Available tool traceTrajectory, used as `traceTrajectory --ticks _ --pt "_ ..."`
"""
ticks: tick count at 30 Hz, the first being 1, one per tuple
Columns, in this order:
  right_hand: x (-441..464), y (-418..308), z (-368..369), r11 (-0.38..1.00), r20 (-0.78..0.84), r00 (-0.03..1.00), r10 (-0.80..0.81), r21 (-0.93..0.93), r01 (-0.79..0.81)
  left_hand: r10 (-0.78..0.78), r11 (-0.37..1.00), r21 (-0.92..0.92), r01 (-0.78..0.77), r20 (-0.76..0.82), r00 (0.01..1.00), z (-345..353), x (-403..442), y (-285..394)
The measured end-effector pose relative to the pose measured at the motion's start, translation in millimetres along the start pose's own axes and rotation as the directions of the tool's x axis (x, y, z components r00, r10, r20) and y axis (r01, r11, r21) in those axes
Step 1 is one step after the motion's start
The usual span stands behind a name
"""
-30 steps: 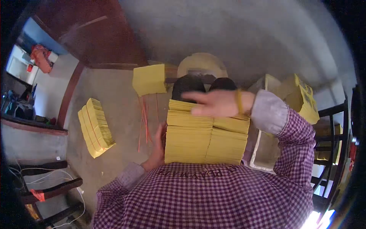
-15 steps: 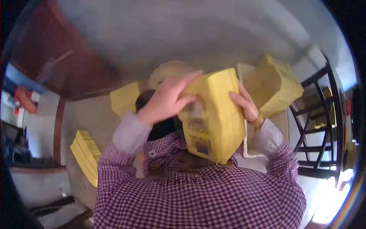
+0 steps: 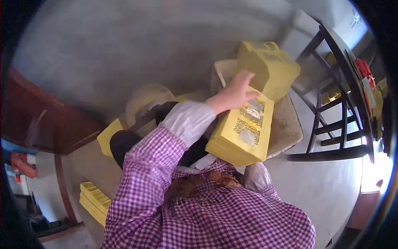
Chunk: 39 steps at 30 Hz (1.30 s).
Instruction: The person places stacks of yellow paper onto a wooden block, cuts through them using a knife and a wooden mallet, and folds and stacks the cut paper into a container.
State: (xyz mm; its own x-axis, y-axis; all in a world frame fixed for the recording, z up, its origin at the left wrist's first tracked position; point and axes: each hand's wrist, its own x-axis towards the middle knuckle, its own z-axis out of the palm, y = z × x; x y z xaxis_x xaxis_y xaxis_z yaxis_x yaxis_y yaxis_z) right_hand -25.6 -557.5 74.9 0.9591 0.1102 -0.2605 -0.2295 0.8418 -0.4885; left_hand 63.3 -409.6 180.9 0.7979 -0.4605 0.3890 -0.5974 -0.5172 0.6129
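Fingers [image 3: 244, 78] apart, the left hand [image 3: 232, 94] extends over the far end of a yellow stack [image 3: 245, 128], whose long axis runs outward from the shirt [image 3: 232, 211] toward a bundle [image 3: 271, 70], while the right hand hides beyond its sleeve [image 3: 258, 177], its grip impossible to tell.

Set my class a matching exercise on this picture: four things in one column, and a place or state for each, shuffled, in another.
Column one
1. Left hand
2. Yellow block nearest the person's chest
3. Grooved yellow bundle
4. Black barred frame

Column two
A. Toward the lower left of the picture
B. At the right side of the picture
C. Thumb spread apart from the fingers
D. Dark print and pale patches on its upper face

Pairs: 1-C, 2-D, 3-A, 4-B
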Motion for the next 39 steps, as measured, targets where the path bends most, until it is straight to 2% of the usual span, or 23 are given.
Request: traceTrajectory --ticks 2,4,6,8,10,14,18,19,24,26,28,32,34,38,39 --pt "6.4 3.0 -5.0 0.999 -0.051 0.998 -0.029 -0.014 0.029 -0.088 0.985 -0.160 0.059 -0.180 0.980 -8.9 -18.1 -28.3" --pt "11.8 9.0 -10.2 0.998 -0.098 0.994 -0.048 -0.031 0.046 -0.155 0.979 -0.162 0.127 -0.178 0.972 -13.4 -48.3 -41.6" --pt "18.4 7.8 -21.9 0.997 -0.133 0.989 -0.069 -0.049 0.063 -0.402 0.840 -0.427 0.334 -0.077 0.912 -0.7 -78.7 -45.2" --pt "24.9 4.2 -30.7 0.994 -0.173 0.980 -0.101 -0.068 0.091 -0.329 0.870 -0.402 0.287 -0.038 0.944 -4.0 -115.3 -49.0" --pt "31.9 1.3 -43.3 0.989 -0.221 0.966 -0.136 -0.085 0.120 -0.412 0.804 -0.400 0.439 0.156 0.898 -31.1 -145.6 -38.7" --pt "43.6 -12.3 -73.6 0.980 -0.316 0.930 -0.189 -0.116 0.160 -0.444 0.795 -0.454 0.402 0.015 0.896 -75.0 -188.4 -27.4" --pt "59.6 -17.5 -112.8 0.971 -0.426 0.875 -0.230 -0.156 0.180 -0.558 0.808 -0.342 0.480 -0.181 0.809 -116.9 -233.0 -35.6" --pt "64.7 -18.6 -123.0 0.969 -0.453 0.859 -0.238 -0.166 0.181 -0.590 0.787 -0.362 0.500 -0.204 0.781 -124.1 -243.2 -38.4" --pt "93.0 -23.2 -178.0 0.964 -0.576 0.776 -0.258 -0.211 0.164 -0.606 0.762 0.007 0.648 -0.348 0.716 -152.5 -274.6 -34.3" --pt "102.9 -24.6 -198.4 0.964 -0.613 0.747 -0.257 -0.221 0.151 -0.620 0.735 0.031 0.677 -0.373 0.690 -159.9 -291.5 -34.9" --pt "111.6 -25.0 -219.9 0.963 -0.648 0.718 -0.255 -0.238 0.127 -0.619 0.650 0.188 0.736 -0.432 0.656 -167.3 -310.1 -34.0" --pt "129.1 -27.3 -255.4 0.965 -0.689 0.685 -0.236 -0.251 0.080 -0.668 0.579 0.165 0.798 -0.465 0.581 -172.9 -326.2 -32.4" --pt "135.8 -26.8 -271.7 0.966 -0.707 0.672 -0.222 -0.252 0.055 -0.621 0.615 0.240 0.751 -0.439 0.649 -168.5 -328.9 -32.1" --pt "144.5 -22.4 -298.9 0.968 -0.735 0.647 -0.203 -0.252 0.018 -0.611 0.604 0.356 0.713 -0.367 0.701 -161.8 -321.5 -34.0" --pt "146.5 -20.9 -303.5 0.967 -0.737 0.644 -0.204 -0.255 0.014 -0.591 0.586 0.437 0.682 -0.345 0.729 -160.7 -320.2 -34.3"
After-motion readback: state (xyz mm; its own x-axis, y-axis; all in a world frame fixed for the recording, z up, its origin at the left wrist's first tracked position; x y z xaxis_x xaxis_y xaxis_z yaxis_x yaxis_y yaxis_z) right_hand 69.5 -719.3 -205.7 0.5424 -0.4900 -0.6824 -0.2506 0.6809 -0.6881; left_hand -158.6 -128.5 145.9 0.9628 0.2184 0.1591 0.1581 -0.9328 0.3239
